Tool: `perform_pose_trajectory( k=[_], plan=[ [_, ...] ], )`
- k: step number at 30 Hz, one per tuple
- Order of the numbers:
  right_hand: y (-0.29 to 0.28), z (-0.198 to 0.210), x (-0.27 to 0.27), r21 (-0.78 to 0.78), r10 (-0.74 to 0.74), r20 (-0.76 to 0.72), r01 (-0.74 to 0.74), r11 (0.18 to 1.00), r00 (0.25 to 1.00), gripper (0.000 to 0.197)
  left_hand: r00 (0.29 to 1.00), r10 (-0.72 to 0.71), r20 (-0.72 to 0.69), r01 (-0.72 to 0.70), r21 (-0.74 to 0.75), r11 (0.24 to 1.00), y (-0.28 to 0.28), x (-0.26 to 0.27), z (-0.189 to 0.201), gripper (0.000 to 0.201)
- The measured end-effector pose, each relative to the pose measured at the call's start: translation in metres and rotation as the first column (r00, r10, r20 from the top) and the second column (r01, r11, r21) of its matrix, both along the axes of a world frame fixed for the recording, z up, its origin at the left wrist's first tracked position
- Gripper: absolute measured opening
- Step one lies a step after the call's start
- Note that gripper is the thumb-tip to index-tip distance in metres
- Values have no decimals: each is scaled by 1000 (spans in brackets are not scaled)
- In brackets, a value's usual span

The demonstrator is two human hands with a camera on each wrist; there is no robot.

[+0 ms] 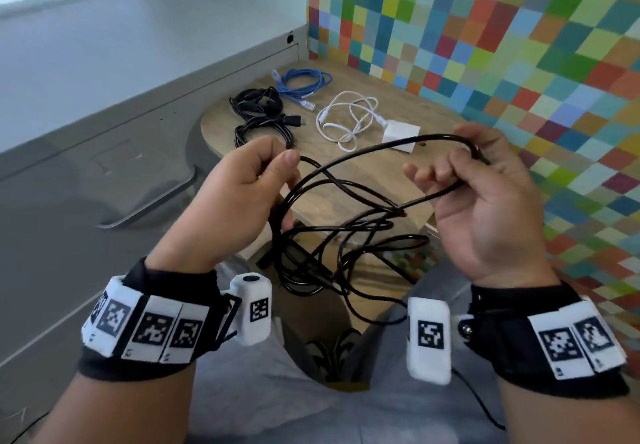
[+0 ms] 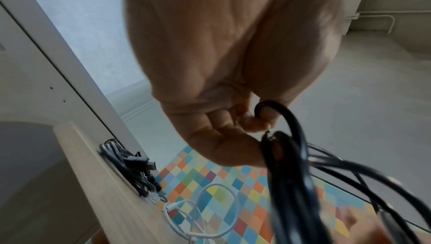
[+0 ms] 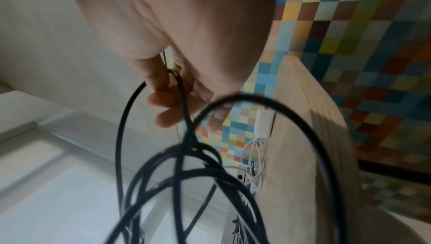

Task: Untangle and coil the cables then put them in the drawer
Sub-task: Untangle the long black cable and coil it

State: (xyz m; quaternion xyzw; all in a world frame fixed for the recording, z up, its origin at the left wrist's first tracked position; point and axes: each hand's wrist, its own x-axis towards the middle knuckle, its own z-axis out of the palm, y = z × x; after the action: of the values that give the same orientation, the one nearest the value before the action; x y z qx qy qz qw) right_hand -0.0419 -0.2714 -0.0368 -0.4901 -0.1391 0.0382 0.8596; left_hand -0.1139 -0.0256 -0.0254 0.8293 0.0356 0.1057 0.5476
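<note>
Setting: multicoloured checkered wall (image 1: 485, 35) behind and to the right of a small wooden table (image 1: 367, 170); grey drawer cabinet (image 1: 86, 153) with a curved metal handle (image 1: 152, 208) to the left.
Left hand (image 1: 239, 198): raised above the near edge of the table, thumb and forefinger pinching one strand of the black cable (image 1: 346, 232); the other fingers (image 2: 217, 119) curl round a bunch of its loops, as the left wrist view shows.
Right hand (image 1: 485, 208): palm turned toward the camera, fingers (image 3: 163, 98) curled round a bend of the same cable, thumb closing over it.
Black cable: one long arc spans from the left hand up to the right hand; the rest hangs between the two wrists as a loose tangle of crossing loops above the person's lap, clear of the table.
Blue cable (image 1: 304, 83): coiled at the far end of the table, a clear plug lying at its near side.
Dark cable bundles (image 1: 259, 114): two bundles just beside the blue cable, toward the cabinet, one showing a flat plug.
White cable (image 1: 349, 118): loose loops right of the dark bundles, joined to a white charger block (image 1: 401, 135).
Wrists: black bands (image 1: 166, 322) with printed square markers and white camera housings.
</note>
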Motion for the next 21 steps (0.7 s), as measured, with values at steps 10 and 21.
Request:
perform_pose_trajectory(
  k=[10,21],
  plan=[
    [3,1,-8,-176,-70,40,76,981,997,26,999,48,12,-45,-181,982,3,4,-9,31],
    [3,-6,-2,-540,-247,216,326,776,945,33,998,55,38,-45,-218,975,-3,2,-4,35]
  ],
)
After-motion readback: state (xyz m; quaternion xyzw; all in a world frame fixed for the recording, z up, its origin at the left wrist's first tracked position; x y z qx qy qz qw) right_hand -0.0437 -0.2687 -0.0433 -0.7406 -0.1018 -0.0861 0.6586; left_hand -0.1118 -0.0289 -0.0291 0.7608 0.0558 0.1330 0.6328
